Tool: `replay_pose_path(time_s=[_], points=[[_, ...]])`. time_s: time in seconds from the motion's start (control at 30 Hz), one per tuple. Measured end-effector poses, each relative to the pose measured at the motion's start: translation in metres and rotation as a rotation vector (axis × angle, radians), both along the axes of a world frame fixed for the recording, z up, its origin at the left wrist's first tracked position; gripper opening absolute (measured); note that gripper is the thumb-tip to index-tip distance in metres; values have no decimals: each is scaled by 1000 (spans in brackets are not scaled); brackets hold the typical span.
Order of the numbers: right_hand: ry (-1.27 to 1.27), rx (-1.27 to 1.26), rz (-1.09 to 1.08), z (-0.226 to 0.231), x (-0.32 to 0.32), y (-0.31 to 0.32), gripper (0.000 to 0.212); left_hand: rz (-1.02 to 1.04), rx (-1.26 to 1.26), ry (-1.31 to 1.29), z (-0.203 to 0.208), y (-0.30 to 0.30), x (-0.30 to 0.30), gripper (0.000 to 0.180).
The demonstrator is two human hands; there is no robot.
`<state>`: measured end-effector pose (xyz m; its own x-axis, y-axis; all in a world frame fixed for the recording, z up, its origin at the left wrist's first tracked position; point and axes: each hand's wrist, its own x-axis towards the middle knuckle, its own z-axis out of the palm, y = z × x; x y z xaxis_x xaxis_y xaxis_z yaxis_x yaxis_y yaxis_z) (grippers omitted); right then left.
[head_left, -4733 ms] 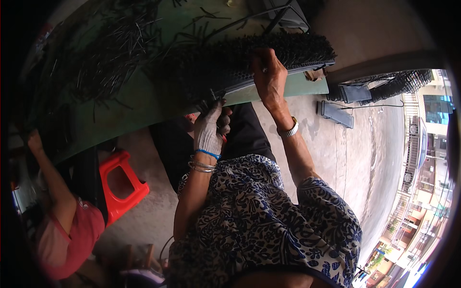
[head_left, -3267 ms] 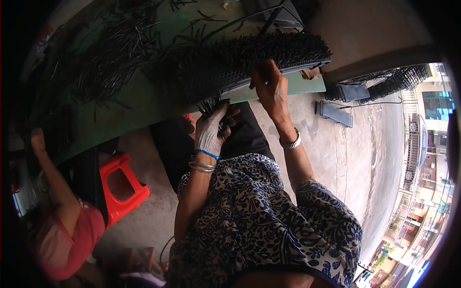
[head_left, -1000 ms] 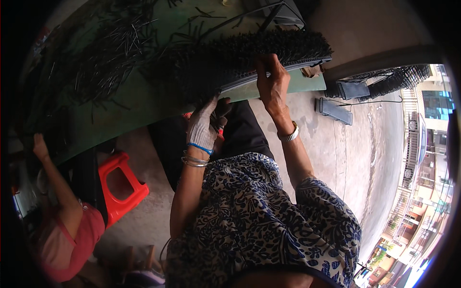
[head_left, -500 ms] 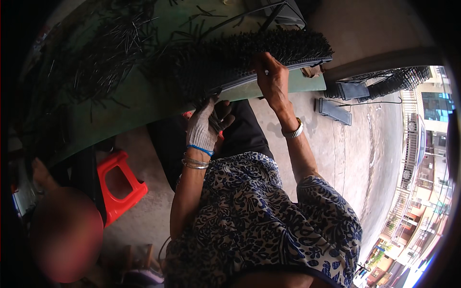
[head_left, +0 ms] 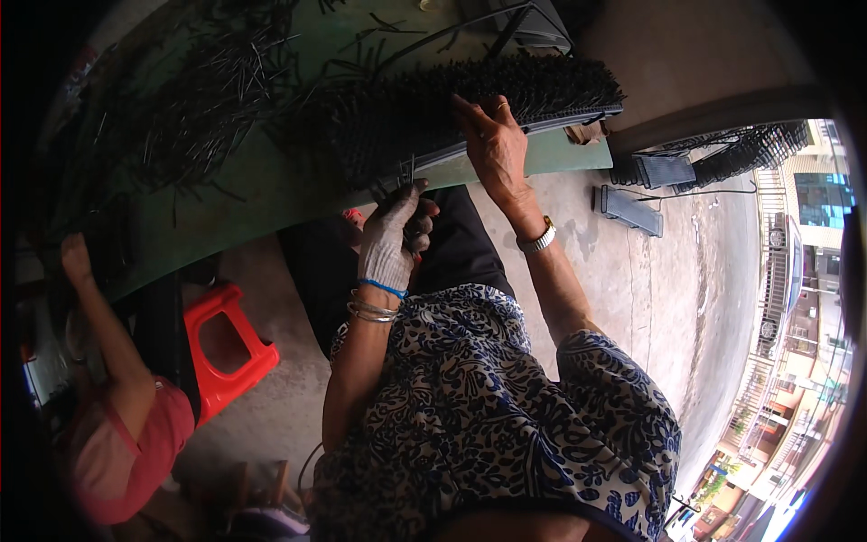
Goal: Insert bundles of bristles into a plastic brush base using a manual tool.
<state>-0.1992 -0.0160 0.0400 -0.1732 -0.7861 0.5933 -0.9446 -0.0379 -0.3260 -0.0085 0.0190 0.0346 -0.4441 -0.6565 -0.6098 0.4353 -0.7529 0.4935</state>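
A long dark panel (head_left: 433, 155) lies along the near edge of the green table, with dense black bristles (head_left: 542, 86) standing on its far side. My right hand (head_left: 497, 144), bare, reaches over the panel's near edge. Its fingers are apart and touch the bristles; nothing shows between them. My left hand (head_left: 393, 226), in a whitish knitted glove with a soiled thumb and fingertips, is closed just below the panel's left part. Thin black strips (head_left: 408, 170) stick up from its grip; the rest of them is hidden by the fingers.
Loose black strips (head_left: 199, 108) lie heaped on the green table (head_left: 217, 226) at the left. A red plastic stool (head_left: 262, 357) stands below. At the left another person's arm (head_left: 117, 334) reaches to the table. Grey rectangular pieces (head_left: 628, 208) lie on the floor at right.
My right hand has shifted slightly left, and its fingers have spread from a pinch. My left hand has turned, showing its thumb and curled fingers. The other person's arm has come into sight.
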Motion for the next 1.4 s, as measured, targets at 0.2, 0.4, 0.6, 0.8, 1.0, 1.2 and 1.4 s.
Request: replay_pose_path(time_s=[0.2,0.4,0.6,0.8,1.0,1.2,1.4], points=[[-54,-112,64,-9,3,-4,24,6,-55,92,-3,7,2,22],[-32,-124,85,-11,3,-9,24,-11,-37,53,1,8,6,23],[133,-108,77,-7,2,-10,27,-18,-68,76,2,12,4,24],[-175,-8,37,13,25,12,25,-27,-79,53,4,11,9,25],[-729,468,403,16,18,42,17,-64,-78,13,1,13,0,27],[-873,226,210,31,13,48,7,22,-38,-55,-2,11,-1,28],[-369,-140,37,17,-6,25,7,64,-63,41,-16,5,-4,26]])
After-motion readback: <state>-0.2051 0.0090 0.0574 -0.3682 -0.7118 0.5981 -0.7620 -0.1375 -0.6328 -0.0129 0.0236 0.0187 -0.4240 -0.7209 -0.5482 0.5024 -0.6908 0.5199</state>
